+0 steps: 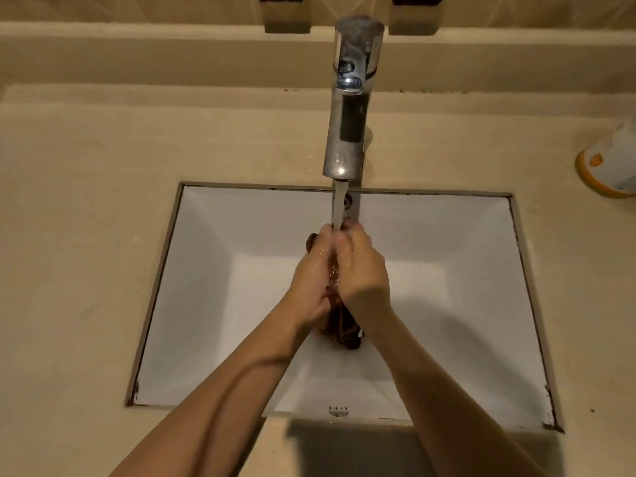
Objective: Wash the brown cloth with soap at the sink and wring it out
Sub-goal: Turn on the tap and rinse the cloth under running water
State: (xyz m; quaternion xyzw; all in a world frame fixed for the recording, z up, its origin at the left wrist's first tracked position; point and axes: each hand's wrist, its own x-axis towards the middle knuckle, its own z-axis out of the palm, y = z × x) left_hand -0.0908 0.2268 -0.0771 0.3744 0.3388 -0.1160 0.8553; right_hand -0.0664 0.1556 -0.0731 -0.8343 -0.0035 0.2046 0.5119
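The wet brown cloth [339, 325] is bunched between both palms over the white sink basin [213, 270]; a dark lump of it hangs below my wrists and a bit shows past my fingertips. My left hand [315, 273] and my right hand [361, 270] press together around it, fingers pointing away from me. Water runs from the chrome tap [347, 108] straight onto my fingertips and the cloth. Most of the cloth is hidden by my hands.
A beige counter [86, 201] surrounds the rectangular basin. At the right edge stands a white and orange soap dish [607, 168]. A raised ledge runs behind the tap, with two dark objects at the top of the view.
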